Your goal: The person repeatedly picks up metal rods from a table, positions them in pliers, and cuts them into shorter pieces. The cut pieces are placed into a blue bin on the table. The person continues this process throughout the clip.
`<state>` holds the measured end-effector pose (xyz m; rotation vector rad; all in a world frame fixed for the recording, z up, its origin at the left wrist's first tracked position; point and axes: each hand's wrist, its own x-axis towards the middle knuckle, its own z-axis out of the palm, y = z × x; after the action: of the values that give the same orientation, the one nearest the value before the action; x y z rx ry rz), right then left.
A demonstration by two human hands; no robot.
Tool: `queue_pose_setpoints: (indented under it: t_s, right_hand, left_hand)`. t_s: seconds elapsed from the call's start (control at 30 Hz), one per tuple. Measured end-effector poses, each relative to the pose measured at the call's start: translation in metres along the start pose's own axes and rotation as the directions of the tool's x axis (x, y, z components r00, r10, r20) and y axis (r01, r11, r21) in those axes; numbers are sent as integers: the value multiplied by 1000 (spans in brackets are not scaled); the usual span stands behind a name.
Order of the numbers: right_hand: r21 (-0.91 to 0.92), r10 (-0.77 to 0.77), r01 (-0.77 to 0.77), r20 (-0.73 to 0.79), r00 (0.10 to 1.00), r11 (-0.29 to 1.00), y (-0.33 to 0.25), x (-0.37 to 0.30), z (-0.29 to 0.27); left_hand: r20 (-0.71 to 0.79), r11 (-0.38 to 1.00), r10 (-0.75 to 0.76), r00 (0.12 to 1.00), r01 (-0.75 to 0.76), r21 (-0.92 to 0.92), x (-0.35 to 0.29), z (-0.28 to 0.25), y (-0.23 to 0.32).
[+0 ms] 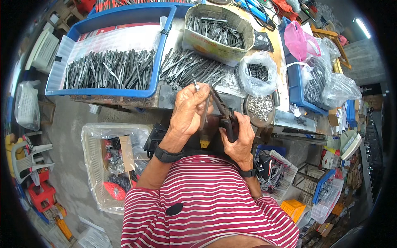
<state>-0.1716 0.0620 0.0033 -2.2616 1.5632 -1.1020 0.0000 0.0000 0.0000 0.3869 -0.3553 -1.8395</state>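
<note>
A person in a red-and-white striped shirt works at a cluttered surface point(165, 97), both hands raised just before its near edge. The left hand point(188, 111) is closed around a slim grey metal piece point(205, 108), with a small silver rivet point(197, 87) showing at the fingertips. The right hand point(240, 138) is clamped on a dark pair of pliers point(223, 113), whose tip meets the metal piece just beside the left hand.

Containers crowd the surface. One blue plastic tray point(103, 89), lined with clear plastic, holds a dense row of dark metal pieces, too many to count. One open cardboard box point(215, 43) behind holds more of the same. Between tray and box, a loose heap of metal pieces point(190, 68) lies directly on the surface. One clear plastic bag point(256, 74) contains a smaller dark batch, and one round dish point(259, 108) beside it is filled with small silver rivets. To the right, a second blue tray point(294, 87) carries two bulging clear bags and one pink plastic bag point(304, 41).

On the floor at left stands one plastic-lined basket point(97, 165) holding a cardboard box and red-and-black items.
</note>
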Motion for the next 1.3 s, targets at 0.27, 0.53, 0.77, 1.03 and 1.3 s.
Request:
queue_pose_setpoints:
  t_s: [0.27, 0.53, 0.77, 1.03, 1.3]
  right_hand:
    - [-34, -37, 37, -9, 999, 999, 6, -3, -3]
    - [-30, 26, -25, 27, 999, 999, 3, -7, -2]
    - [236, 94, -125, 136, 986, 964, -7, -6, -7]
    - [647, 282, -622, 558, 781, 441, -3, -5, -24]
    - [661, 213, -744, 745, 633, -100, 11, -19, -35]
  left_hand:
    - [-88, 995, 44, 995, -35, 94, -2, 5, -2]
    - [-67, 987, 74, 995, -64, 149, -4, 4, -5]
    - [-73, 902, 311, 948, -270, 336, -10, 16, -18]
    - [637, -257, 570, 519, -624, 738, 0, 13, -12]
    - [844, -475, 182, 505, -706, 525, 1, 12, 0]
